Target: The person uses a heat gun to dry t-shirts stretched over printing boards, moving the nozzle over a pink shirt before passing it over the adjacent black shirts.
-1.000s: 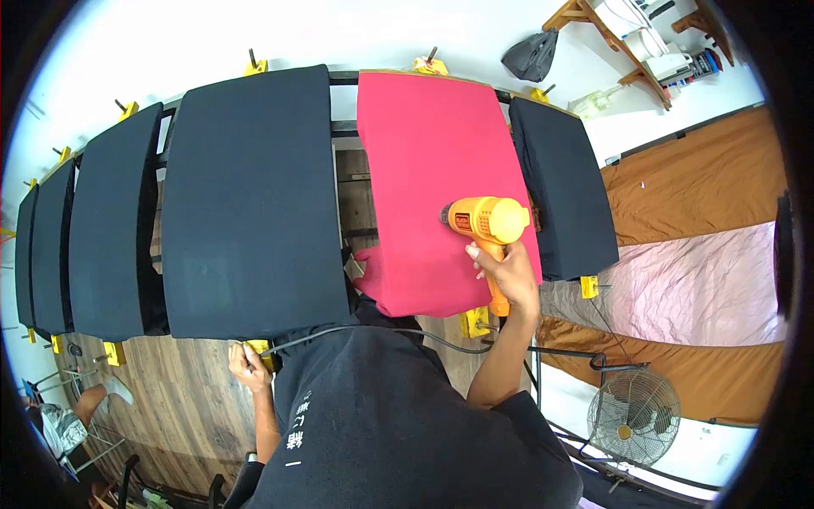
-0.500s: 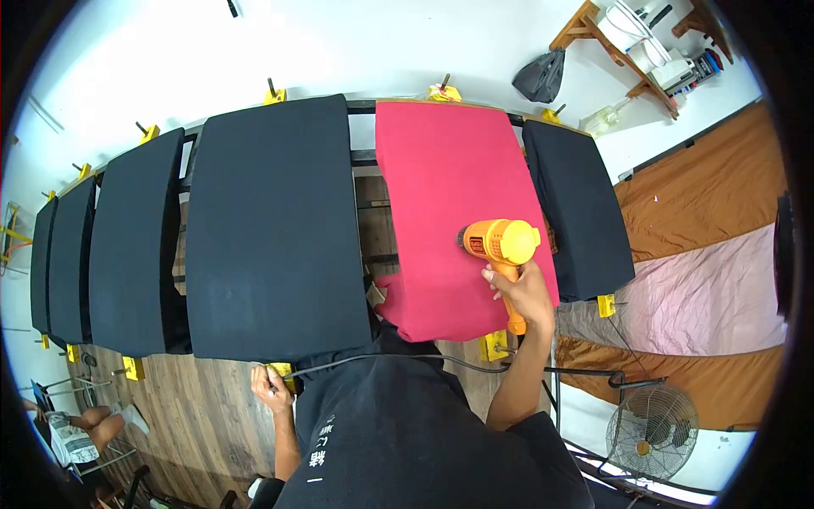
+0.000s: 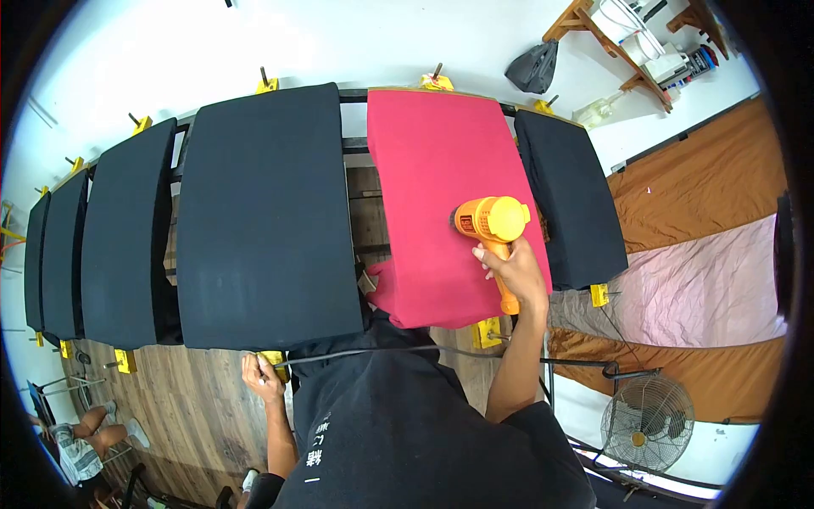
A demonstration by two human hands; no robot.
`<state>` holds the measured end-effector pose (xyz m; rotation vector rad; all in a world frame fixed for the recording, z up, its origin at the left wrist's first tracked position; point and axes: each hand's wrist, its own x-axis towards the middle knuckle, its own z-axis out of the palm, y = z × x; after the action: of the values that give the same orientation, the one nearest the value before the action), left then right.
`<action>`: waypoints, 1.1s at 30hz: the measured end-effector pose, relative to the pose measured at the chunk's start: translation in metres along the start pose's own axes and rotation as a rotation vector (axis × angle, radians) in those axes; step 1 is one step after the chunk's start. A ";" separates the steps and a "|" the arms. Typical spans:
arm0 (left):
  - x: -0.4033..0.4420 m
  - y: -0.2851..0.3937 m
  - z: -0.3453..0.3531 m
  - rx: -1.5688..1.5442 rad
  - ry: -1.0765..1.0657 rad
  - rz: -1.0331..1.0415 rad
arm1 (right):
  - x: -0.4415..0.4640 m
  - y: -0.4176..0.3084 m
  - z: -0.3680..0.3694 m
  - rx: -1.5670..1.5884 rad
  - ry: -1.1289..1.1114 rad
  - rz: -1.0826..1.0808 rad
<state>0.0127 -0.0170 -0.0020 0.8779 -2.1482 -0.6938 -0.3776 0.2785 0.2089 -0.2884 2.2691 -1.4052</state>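
My right hand (image 3: 519, 276) is closed around the handle of an orange heat gun (image 3: 490, 218). The gun is above a red fabric-covered board (image 3: 445, 153), its dark nozzle pointing left. At the near edge, my left hand (image 3: 263, 378) is closed on the gun's dark power cord (image 3: 373, 350), which runs across in front of my body. A loose flap of red fabric hangs at the board's near left corner. Left of the red board is a wide black fabric-covered board (image 3: 267, 220).
More black-covered boards (image 3: 127, 237) follow to the left, and another black board (image 3: 572, 199) is at the right. Yellow clamp blocks (image 3: 487, 332) line the dark frame. A fan (image 3: 647, 422) stands lower right. Another person's legs (image 3: 103, 431) show lower left.
The whole view has shifted slightly. My right hand and the heat gun have moved a little toward the far side over the red board. The cord hangs with less sag.
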 end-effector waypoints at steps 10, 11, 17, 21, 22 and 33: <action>0.002 0.003 -0.001 -0.007 -0.010 -0.006 | -0.009 0.007 -0.003 0.012 -0.034 0.001; 0.002 0.003 -0.001 -0.007 -0.002 0.003 | -0.012 0.008 -0.004 0.020 -0.052 0.023; 0.004 0.006 0.000 0.004 0.021 0.029 | -0.028 0.006 -0.005 0.027 -0.054 0.000; 0.000 0.002 -0.001 0.033 0.009 0.009 | -0.037 0.007 -0.003 0.001 -0.002 0.056; 0.000 0.001 -0.001 0.036 0.011 0.012 | -0.042 0.004 -0.002 -0.016 -0.003 0.059; 0.002 0.005 0.000 0.023 0.022 0.001 | -0.074 0.013 -0.010 -0.055 -0.025 0.092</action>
<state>0.0092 -0.0154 0.0024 0.8929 -2.1404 -0.6569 -0.3168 0.3218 0.2209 -0.2156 2.2734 -1.2872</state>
